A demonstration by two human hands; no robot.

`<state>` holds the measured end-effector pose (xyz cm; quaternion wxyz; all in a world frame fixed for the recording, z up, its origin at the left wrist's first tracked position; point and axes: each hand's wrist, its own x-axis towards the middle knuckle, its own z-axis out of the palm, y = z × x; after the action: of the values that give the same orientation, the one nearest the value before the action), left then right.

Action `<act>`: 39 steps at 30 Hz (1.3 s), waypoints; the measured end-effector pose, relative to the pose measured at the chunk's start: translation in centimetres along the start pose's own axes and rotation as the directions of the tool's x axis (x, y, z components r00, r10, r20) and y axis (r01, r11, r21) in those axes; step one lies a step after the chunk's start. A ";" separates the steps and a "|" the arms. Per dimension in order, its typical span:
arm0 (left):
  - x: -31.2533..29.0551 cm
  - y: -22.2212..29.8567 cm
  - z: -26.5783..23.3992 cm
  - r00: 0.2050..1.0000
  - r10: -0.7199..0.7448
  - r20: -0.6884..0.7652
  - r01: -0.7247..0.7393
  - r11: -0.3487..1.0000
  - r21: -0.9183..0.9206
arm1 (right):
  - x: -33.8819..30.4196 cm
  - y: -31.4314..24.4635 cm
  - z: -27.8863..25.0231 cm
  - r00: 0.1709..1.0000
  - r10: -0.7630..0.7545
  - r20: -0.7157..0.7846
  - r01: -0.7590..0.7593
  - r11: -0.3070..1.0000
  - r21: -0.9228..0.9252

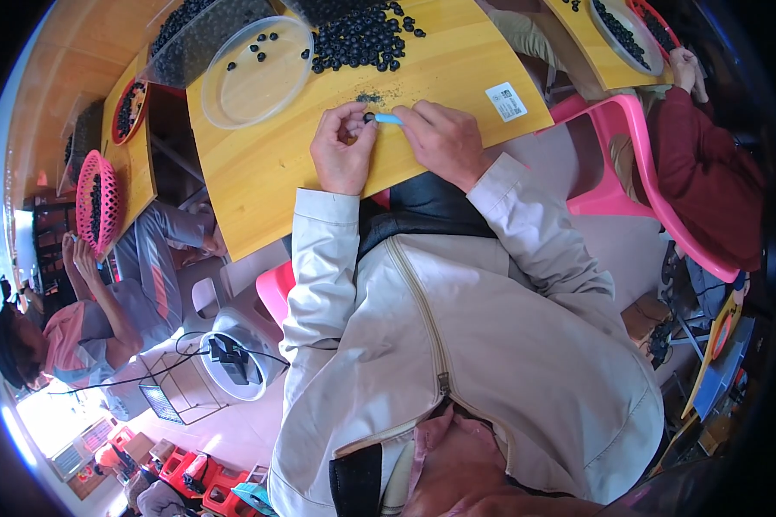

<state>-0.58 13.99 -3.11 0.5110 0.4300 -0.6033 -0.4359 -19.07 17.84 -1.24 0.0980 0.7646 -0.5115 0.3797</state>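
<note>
Over the yellow table, my left hand is closed, pinching a small, dark, round bead-like piece between thumb and fingertips. My right hand grips a thin light-blue stick-like tool, its end up against that piece; the working tip is too small to make out. Dark crumbs lie on the wood just beyond my fingers. Farther back spreads a heap of black round pieces. Left of the heap stands a shallow, clear round tray with several of the same pieces in it.
Clear bins of black pieces stand at the far left. A white label lies at the table's right. One person with a pink basket sits left; another, in a dark red sleeve, sits right on a pink chair.
</note>
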 end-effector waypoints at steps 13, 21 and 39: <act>-0.3 1.0 0.1 0.997 -0.008 -0.071 0.001 0.995 -0.097 | 0.0 0.7 0.0 0.984 0.165 0.072 -0.165 0.986 -0.015; -0.1 1.2 -0.3 0.988 0.145 -0.056 -0.137 0.984 0.117 | 0.1 0.4 -0.3 0.983 0.158 0.095 -0.159 0.987 -0.002; 10.2 2.8 -2.9 0.925 0.289 0.246 -0.371 0.555 0.745 | 0.0 0.7 -0.8 0.971 0.229 0.072 -0.236 0.965 0.114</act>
<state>0.94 4.59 2.36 0.3170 0.4660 -0.8247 -0.0469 -20.04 17.92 -0.81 -0.0087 0.7147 -0.5761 0.3965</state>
